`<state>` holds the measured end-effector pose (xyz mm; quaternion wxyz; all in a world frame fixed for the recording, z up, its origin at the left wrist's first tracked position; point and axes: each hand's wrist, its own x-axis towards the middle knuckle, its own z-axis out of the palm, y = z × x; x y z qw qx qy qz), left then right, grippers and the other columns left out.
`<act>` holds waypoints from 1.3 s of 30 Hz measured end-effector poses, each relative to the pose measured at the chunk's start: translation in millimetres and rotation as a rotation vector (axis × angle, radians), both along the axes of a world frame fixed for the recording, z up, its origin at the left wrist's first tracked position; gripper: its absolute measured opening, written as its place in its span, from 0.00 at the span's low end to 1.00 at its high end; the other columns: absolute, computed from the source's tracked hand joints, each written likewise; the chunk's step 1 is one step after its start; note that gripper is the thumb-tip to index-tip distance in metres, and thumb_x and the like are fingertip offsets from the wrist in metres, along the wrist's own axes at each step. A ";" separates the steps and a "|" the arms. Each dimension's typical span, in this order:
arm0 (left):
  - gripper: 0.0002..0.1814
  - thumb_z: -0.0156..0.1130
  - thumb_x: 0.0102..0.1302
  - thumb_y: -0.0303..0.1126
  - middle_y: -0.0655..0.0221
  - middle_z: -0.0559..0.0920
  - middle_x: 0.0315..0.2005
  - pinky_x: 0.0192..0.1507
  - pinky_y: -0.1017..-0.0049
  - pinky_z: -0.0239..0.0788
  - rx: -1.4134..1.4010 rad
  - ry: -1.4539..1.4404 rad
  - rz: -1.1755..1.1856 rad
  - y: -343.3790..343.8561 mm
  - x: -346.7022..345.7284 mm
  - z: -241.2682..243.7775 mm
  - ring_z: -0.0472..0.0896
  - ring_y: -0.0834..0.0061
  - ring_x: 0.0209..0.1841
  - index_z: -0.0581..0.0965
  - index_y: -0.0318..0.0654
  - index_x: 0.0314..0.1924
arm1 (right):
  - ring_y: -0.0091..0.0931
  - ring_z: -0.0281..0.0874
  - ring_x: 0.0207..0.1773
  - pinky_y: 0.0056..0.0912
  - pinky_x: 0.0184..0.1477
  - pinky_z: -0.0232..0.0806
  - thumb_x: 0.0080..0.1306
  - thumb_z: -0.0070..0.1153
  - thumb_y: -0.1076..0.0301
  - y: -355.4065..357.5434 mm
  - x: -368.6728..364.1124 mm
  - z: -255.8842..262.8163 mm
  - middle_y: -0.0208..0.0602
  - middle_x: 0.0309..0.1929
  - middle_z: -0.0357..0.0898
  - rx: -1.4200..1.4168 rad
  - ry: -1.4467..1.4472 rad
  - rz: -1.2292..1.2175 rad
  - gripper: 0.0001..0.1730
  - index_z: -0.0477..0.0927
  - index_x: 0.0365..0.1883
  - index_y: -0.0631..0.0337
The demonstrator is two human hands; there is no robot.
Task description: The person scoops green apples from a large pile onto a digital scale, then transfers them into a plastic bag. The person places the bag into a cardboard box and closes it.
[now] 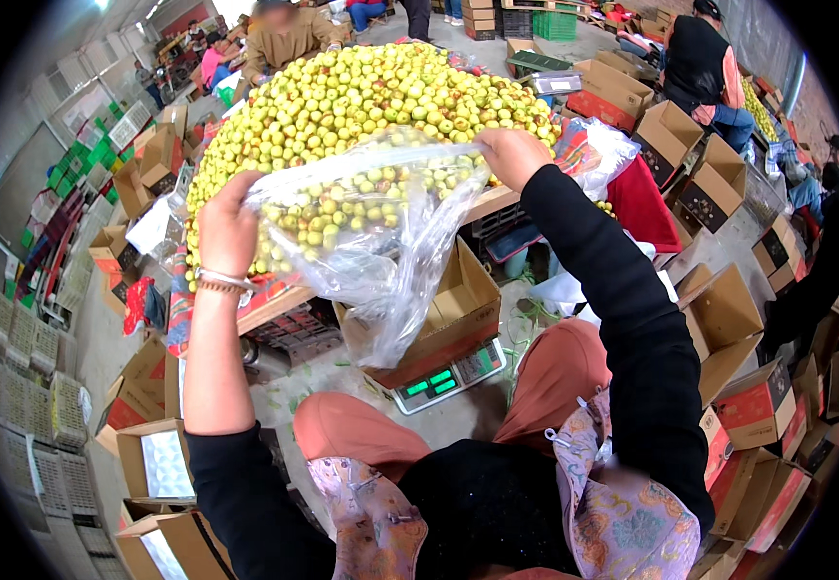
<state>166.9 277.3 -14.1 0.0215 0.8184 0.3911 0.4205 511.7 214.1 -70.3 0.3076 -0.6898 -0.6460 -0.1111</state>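
Between my two hands a clear plastic bag point(419, 239) is stretched by its top edge. My left hand point(227, 225) grips one corner of that edge, with bracelets around the wrist. The opposite corner is pinched in my right hand point(514, 156). The bag hangs down in folds, its lower end over an open cardboard box point(466, 290). That box stands on a digital scale point(456, 377) with a lit green display. Behind the bag is a large heap of small yellow-green fruit point(369, 94), possibly jujubes, partly seen through the film.
Open cardboard boxes point(724, 319) crowd the right side. More boxes point(151, 457) and stacked plastic crates point(28, 341) line the left. A person point(289, 36) sits beyond the heap; another person point(706, 72) sits at the upper right. A second scale point(553, 82) stands behind the heap's right end.
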 end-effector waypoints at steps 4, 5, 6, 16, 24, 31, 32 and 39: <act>0.16 0.49 0.50 0.20 0.60 0.80 0.31 0.40 0.74 0.68 -0.013 -0.080 0.111 26.2 -53.9 -4.3 0.79 0.68 0.35 0.76 0.39 0.39 | 0.39 0.74 0.35 0.42 0.37 0.65 0.53 0.45 0.65 -11.8 5.2 -13.9 0.42 0.29 0.76 -0.150 0.012 -0.054 0.08 0.76 0.27 0.54; 0.14 0.51 0.51 0.22 0.60 0.80 0.30 0.40 0.75 0.67 -0.016 -0.135 0.117 32.4 -60.4 -7.6 0.78 0.68 0.35 0.77 0.39 0.39 | 0.39 0.73 0.35 0.43 0.37 0.65 0.52 0.45 0.66 -12.8 13.1 -24.3 0.43 0.28 0.76 -0.161 0.017 -0.065 0.07 0.76 0.25 0.55; 0.14 0.51 0.51 0.22 0.60 0.80 0.31 0.41 0.75 0.67 -0.030 -0.142 0.161 30.4 -63.8 -7.4 0.78 0.68 0.35 0.77 0.39 0.39 | 0.39 0.73 0.35 0.43 0.37 0.65 0.52 0.46 0.65 -13.7 17.3 -32.9 0.43 0.27 0.76 -0.167 0.008 -0.060 0.07 0.76 0.25 0.56; 0.11 0.51 0.52 0.25 0.63 0.79 0.28 0.36 0.76 0.67 -0.099 -0.475 0.456 78.5 -129.3 -43.9 0.76 0.75 0.30 0.76 0.34 0.37 | 0.35 0.76 0.29 0.35 0.33 0.67 0.54 0.49 0.67 -83.7 0.5 -18.5 0.39 0.18 0.74 -0.633 0.376 0.238 0.08 0.73 0.23 0.63; 0.06 0.49 0.58 0.24 0.75 0.75 0.26 0.28 0.84 0.63 -0.587 -0.523 -0.308 -0.5 30.5 -44.2 0.70 0.85 0.27 0.73 0.36 0.35 | 0.42 0.56 0.61 0.33 0.60 0.52 0.52 0.58 0.58 -76.8 -105.3 16.5 0.59 0.57 0.56 -0.097 0.142 0.675 0.44 0.51 0.59 0.72; 0.04 0.51 0.61 0.28 0.75 0.75 0.26 0.28 0.83 0.64 -0.779 -0.619 -0.585 -30.9 55.8 -22.3 0.71 0.85 0.26 0.72 0.38 0.36 | 0.44 0.65 0.53 0.36 0.52 0.60 0.50 0.58 0.52 -27.9 -144.3 -73.5 0.61 0.50 0.64 -0.099 0.297 0.591 0.48 0.49 0.59 0.73; 0.04 0.52 0.61 0.28 0.75 0.75 0.25 0.26 0.84 0.63 -0.787 -0.673 -0.569 -31.6 52.7 -25.1 0.70 0.85 0.24 0.72 0.38 0.36 | 0.44 0.68 0.49 0.37 0.50 0.62 0.51 0.57 0.54 -28.8 -146.5 -75.6 0.59 0.46 0.67 -0.177 0.332 0.564 0.46 0.50 0.58 0.72; 0.03 0.55 0.58 0.25 0.78 0.74 0.23 0.28 0.88 0.59 -0.717 -0.616 -0.413 -21.0 3.4 -18.4 0.68 0.90 0.26 0.74 0.38 0.33 | 0.23 0.73 0.28 0.25 0.32 0.66 0.61 0.48 0.71 -21.0 -94.2 -66.9 0.34 0.23 0.76 -0.514 0.849 0.671 0.08 0.76 0.33 0.67</act>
